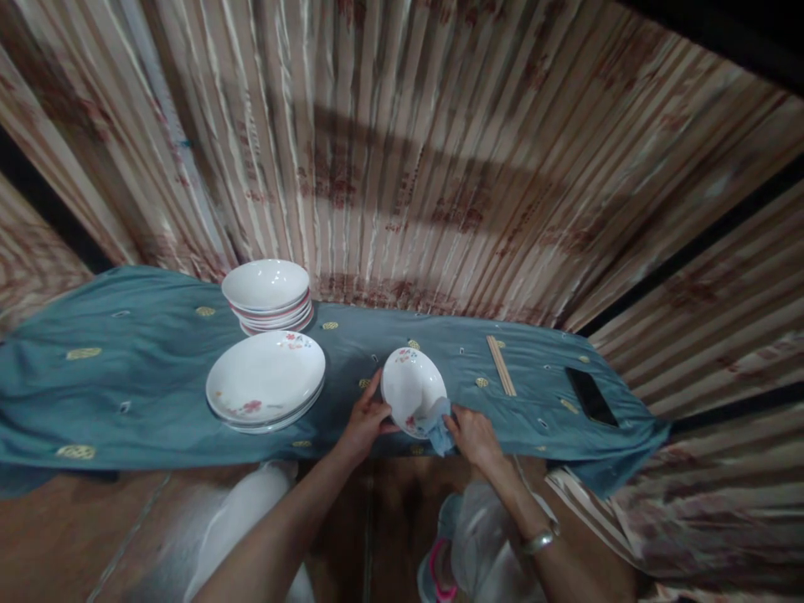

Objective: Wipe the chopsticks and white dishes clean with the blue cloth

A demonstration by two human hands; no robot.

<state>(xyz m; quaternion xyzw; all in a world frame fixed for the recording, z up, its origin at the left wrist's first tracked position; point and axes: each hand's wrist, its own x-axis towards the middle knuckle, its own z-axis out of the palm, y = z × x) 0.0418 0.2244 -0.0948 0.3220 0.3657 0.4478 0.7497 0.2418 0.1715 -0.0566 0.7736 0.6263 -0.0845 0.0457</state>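
Note:
A white plate with small red flowers (pixel 411 389) is tilted up near the table's front edge. Its left rim is gripped by my left hand (pixel 368 419), thumb on the near side and fingers along the edge. My right hand (pixel 474 435) pinches a light blue cloth (pixel 440 427), which lies against the lower right rim. To the left is a stack of large flowered plates (pixel 267 377). Behind that stands a stack of white bowls (pixel 267 289) with red bands.
A teal patterned cloth (pixel 352 335) covers the narrow table. On the right lie several wooden chopsticks (pixel 501 366) and a black phone (pixel 591 396). Pleated curtains (pixel 389 167) hang close behind and on the right. Below the front edge, my legs and a shoe show.

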